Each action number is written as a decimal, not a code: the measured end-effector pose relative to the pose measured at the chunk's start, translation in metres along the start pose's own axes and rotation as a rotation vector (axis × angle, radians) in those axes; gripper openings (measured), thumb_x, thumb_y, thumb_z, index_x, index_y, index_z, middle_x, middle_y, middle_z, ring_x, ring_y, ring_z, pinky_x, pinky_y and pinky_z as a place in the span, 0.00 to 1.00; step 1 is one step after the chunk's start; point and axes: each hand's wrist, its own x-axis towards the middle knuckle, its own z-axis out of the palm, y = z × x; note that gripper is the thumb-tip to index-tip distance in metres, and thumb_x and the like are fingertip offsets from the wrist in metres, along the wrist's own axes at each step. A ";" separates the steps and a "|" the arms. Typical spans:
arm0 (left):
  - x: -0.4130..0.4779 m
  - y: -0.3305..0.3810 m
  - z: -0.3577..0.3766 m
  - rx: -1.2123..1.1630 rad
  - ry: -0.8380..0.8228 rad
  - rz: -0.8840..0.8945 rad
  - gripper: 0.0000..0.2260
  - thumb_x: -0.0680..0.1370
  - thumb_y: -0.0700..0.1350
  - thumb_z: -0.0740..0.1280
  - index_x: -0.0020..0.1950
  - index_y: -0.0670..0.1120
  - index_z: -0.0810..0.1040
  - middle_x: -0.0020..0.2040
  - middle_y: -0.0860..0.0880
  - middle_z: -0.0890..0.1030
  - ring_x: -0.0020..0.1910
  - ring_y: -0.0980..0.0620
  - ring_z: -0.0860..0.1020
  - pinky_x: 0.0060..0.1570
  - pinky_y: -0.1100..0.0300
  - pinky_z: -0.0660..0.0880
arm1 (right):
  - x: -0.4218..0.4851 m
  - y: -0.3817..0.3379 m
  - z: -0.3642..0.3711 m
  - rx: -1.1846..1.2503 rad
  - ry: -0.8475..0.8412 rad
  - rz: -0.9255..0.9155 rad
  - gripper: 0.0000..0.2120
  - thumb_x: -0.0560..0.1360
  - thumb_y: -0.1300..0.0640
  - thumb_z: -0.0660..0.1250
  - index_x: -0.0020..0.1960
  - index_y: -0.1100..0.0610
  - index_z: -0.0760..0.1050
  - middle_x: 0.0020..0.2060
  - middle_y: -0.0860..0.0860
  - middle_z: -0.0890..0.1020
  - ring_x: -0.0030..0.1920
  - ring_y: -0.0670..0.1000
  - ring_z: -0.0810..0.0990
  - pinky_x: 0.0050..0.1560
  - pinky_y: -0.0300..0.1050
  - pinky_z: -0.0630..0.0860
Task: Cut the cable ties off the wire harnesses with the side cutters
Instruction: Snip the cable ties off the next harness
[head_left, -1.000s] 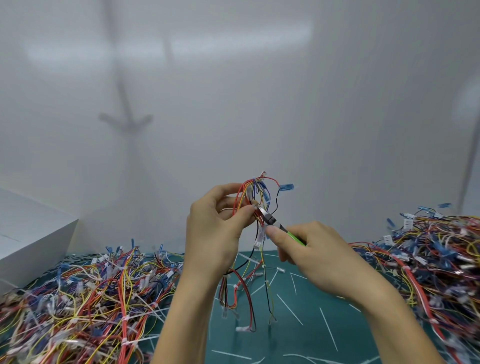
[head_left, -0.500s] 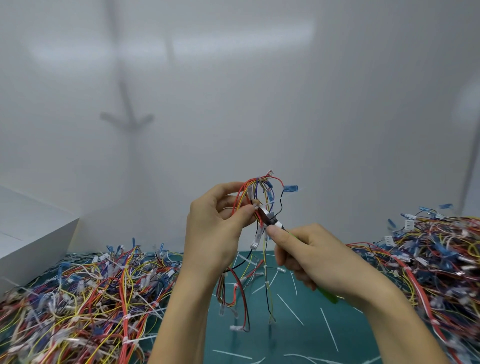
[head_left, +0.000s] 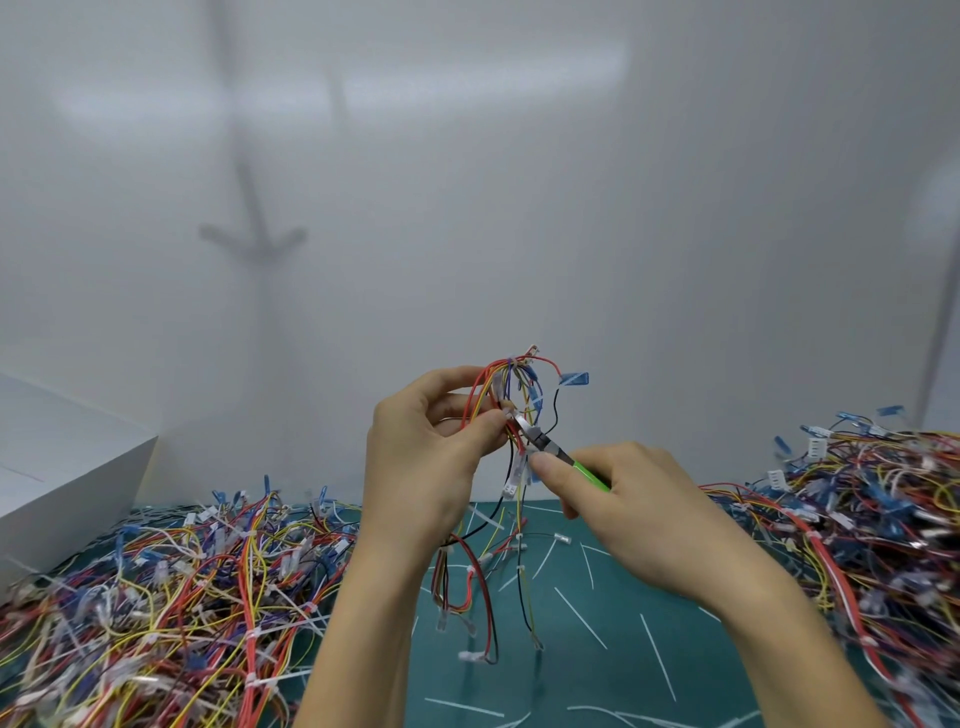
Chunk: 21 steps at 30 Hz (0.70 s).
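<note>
My left hand holds a wire harness up above the mat, thumb and fingers pinching the bundle near its top; red, yellow, black and blue wires hang down from it to the mat. My right hand grips the green-handled side cutters. Their metal jaws point up-left and sit at the bundle right beside my left thumb, where a white cable tie shows. Most of the handles are hidden inside my palm.
A big heap of harnesses covers the left of the green cutting mat, and another heap lies on the right. Cut white tie pieces litter the mat between them. A white box stands far left before a white wall.
The green handle, hidden in my palm half a second ago, shows again above my right hand. The cutter jaws stay at the bundle by my left thumb. The harness barely shifts.
</note>
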 end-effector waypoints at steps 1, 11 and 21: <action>0.000 0.000 0.000 0.003 0.002 -0.001 0.13 0.73 0.32 0.73 0.51 0.48 0.81 0.39 0.47 0.86 0.39 0.49 0.86 0.41 0.63 0.81 | 0.000 0.000 0.000 -0.011 0.005 -0.002 0.35 0.70 0.28 0.52 0.37 0.61 0.75 0.23 0.49 0.67 0.27 0.47 0.65 0.31 0.47 0.62; 0.001 -0.002 -0.001 0.044 0.005 0.001 0.13 0.73 0.33 0.73 0.52 0.48 0.82 0.40 0.47 0.86 0.40 0.48 0.86 0.45 0.56 0.82 | -0.001 -0.001 0.000 -0.101 0.048 -0.021 0.30 0.72 0.29 0.53 0.30 0.56 0.63 0.25 0.51 0.65 0.29 0.51 0.64 0.29 0.47 0.58; 0.001 -0.004 -0.001 0.090 0.015 0.015 0.12 0.73 0.34 0.73 0.51 0.50 0.82 0.39 0.48 0.86 0.39 0.49 0.86 0.46 0.53 0.82 | -0.001 0.000 0.000 -0.166 0.077 -0.052 0.30 0.70 0.27 0.50 0.30 0.54 0.62 0.25 0.52 0.66 0.30 0.52 0.66 0.29 0.47 0.57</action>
